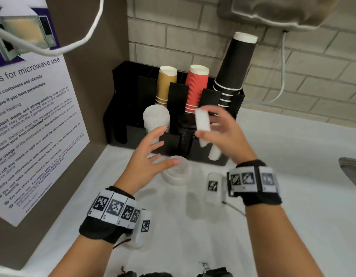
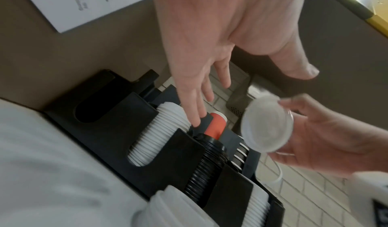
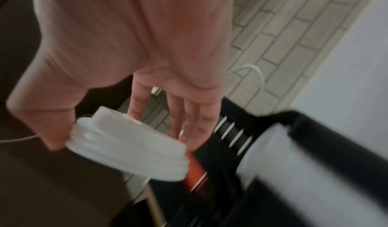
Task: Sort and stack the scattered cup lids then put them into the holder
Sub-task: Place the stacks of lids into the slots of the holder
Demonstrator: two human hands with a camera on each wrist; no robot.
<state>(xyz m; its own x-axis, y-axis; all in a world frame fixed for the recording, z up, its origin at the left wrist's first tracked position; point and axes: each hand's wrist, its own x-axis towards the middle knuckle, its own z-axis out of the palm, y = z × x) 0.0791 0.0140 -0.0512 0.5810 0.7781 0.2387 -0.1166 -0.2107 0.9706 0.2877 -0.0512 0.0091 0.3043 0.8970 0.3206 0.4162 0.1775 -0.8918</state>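
My right hand (image 1: 208, 124) pinches a small stack of white lids (image 1: 202, 121) between thumb and fingers, tilted on edge above the black holder (image 1: 121, 108). In the right wrist view the same white lids (image 3: 128, 146) sit at my fingertips (image 3: 197, 131). My left hand (image 1: 159, 148) hovers open with its fingers spread and holds nothing. Below it, a short stack of white lids (image 1: 176, 173) stands on the counter. The holder's front slots carry a white lid stack (image 1: 156, 118), a black lid stack (image 1: 185, 132) and another white stack (image 1: 214, 153).
Tan (image 1: 166, 84), red (image 1: 196, 86) and black (image 1: 232, 72) cup stacks fill the holder's back row. A wall with a microwave poster (image 1: 33, 116) closes the left side. A sink edge (image 1: 351, 168) lies at the right. A white cable (image 1: 281, 80) hangs on the brick wall.
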